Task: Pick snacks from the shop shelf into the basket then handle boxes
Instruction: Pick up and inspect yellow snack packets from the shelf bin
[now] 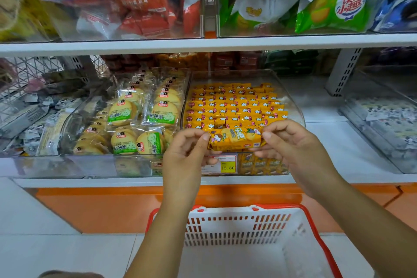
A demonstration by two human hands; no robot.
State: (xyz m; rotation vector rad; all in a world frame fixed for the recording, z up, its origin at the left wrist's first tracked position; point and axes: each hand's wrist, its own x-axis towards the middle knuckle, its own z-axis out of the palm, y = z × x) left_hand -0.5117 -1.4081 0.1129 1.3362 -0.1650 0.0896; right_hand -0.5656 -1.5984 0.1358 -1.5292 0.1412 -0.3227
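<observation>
A yellow snack pack [235,139] is held level in front of the clear bin [293,106] of matching yellow packs. My left hand [185,156] pinches its left end and my right hand [291,144] pinches its right end. Below my arms, on the floor, stands a white basket with a red rim [316,223]; the part of its inside that I can see holds nothing. Part of its left wall is hidden by my left forearm.
Left of the yellow packs, a clear bin [74,119] holds round biscuits in clear wrappers. The upper shelf [203,44] carries bins of red and green bags. A price tag [222,165] reads 15.80. An orange plinth [101,207] runs under the shelf.
</observation>
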